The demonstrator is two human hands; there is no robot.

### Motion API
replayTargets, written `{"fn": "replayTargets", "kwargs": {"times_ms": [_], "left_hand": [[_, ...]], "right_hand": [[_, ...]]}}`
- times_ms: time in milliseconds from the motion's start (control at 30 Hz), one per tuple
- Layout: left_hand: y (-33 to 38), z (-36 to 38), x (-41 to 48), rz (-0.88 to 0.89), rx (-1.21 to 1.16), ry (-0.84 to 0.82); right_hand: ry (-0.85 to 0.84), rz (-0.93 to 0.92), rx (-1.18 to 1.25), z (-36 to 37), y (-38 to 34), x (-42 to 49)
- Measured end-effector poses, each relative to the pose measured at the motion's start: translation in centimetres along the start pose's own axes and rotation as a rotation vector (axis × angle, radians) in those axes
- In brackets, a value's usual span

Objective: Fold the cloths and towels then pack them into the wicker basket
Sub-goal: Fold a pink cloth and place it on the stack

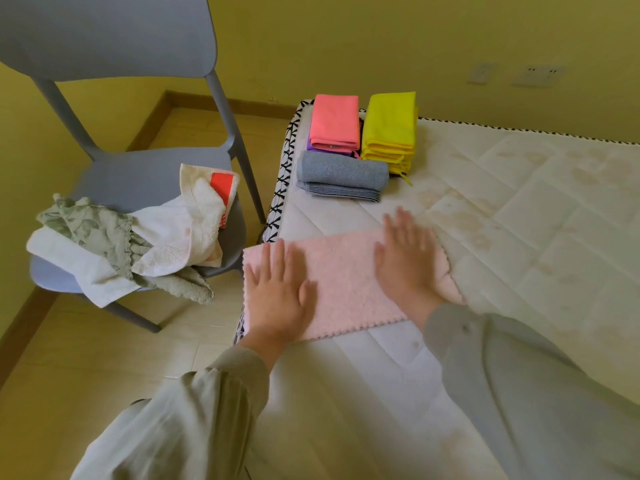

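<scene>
Unfolded towels [138, 244] heap on the grey chair [145, 174]. Left hand [277, 292] and right hand [405, 258], fingers flat and released, press the pink cloth [346, 282] on the mattress [519, 237]; folded stacks [356, 143] sit beyond.

Both arms reach forward, the left hand [278, 292] and right hand [408, 258] lying palm-down with fingers straight.

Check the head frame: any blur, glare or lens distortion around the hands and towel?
Head view: soft even light, no glare, faint shadows; right hand slightly smeared at the fingertips, left hand and pink towel clearer; wide-angle lens leans the chair and bows the mattress edge; sleeves at the bottom look soft.
</scene>
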State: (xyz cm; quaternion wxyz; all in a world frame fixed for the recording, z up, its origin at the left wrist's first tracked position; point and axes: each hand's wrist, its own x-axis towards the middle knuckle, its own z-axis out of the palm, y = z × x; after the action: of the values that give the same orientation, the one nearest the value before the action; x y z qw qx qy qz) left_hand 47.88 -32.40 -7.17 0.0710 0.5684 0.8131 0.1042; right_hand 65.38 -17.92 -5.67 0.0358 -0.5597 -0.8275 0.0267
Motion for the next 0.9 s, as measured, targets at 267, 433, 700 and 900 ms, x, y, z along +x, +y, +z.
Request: {"fn": "replayTargets", "kwargs": {"times_ms": [267,433,700,900], "left_hand": [[1.4,2.0,-0.6,0.063,0.061,-0.134],[1.5,1.9,-0.6,0.069,0.13,-0.191],[1.3,1.4,-0.7,0.074,0.182,-0.252],[2.0,0.7,-0.6,0.061,0.185,-0.32]], "right_hand": [[-0.131,-0.079,0.016,2.6,1.0,-4.8],[-0.113,0.235,-0.031,2.4,6.0,-5.0],[-0.09,0.492,-0.009,1.0,6.5,-4.1],[-0.051,0.552,0.223,-0.3,5.0,-1.8]]}}
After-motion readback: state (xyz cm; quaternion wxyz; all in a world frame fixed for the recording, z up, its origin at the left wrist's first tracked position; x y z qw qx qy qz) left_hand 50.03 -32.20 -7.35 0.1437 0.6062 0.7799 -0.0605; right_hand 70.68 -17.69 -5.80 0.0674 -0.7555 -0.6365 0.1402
